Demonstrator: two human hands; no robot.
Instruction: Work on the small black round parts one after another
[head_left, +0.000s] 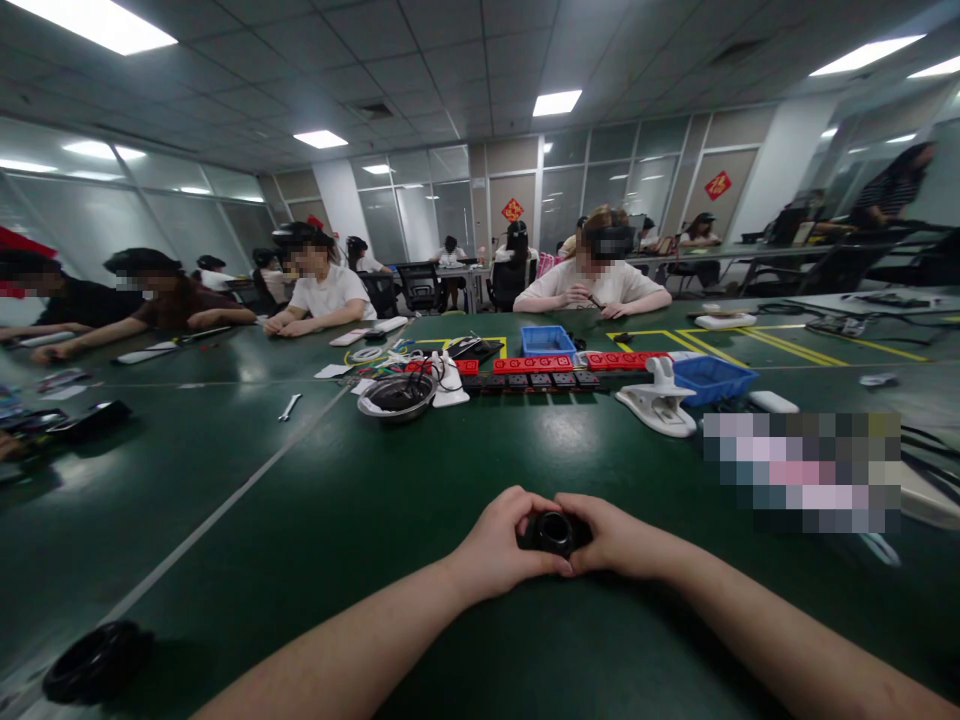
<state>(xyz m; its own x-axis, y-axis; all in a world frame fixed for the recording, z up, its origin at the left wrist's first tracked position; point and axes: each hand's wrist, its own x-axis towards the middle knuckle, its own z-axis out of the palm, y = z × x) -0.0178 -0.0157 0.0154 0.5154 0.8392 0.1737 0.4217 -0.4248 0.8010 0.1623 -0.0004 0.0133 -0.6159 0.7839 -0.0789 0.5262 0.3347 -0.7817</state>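
Note:
Both my hands meet around a small black round part (556, 533) with a hole in its middle, low over the green table. My left hand (502, 540) wraps its left side, thumb at the front and fingers behind. From the other side my right hand (609, 535) closes on the same part, its thumb touching near the left thumb. The fingers cover most of the part, so its full shape is hidden. Another black ring-shaped thing (97, 662) lies apart at the lower left.
Ahead stand a metal bowl (396, 397), red power strips (532, 365), a white clip-on base (658, 400) and blue trays (712, 380). A wrench (289, 407) lies to the left. A blurred-out item (802, 472) is at right. A person in white (592, 285) sits opposite.

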